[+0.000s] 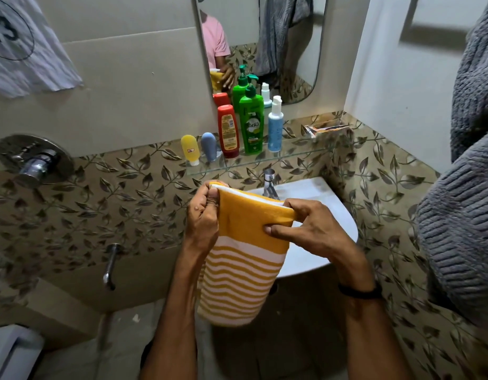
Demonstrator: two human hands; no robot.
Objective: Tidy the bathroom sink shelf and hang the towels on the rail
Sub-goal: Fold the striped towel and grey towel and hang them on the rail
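A folded yellow-and-white striped towel hangs in front of the white sink. My left hand grips its top left corner and my right hand pinches its top right corner. On the glass shelf stand a small yellow bottle, a small blue bottle, a red bottle, a green pump bottle and a white-and-blue pump bottle. A squeezed tube lies at the shelf's right end. A grey towel hangs at the right.
A mirror hangs above the shelf. The chrome sink tap stands behind the towel. A shower mixer and spout are on the left wall. A white cloth hangs top left. A metal rail shows top right.
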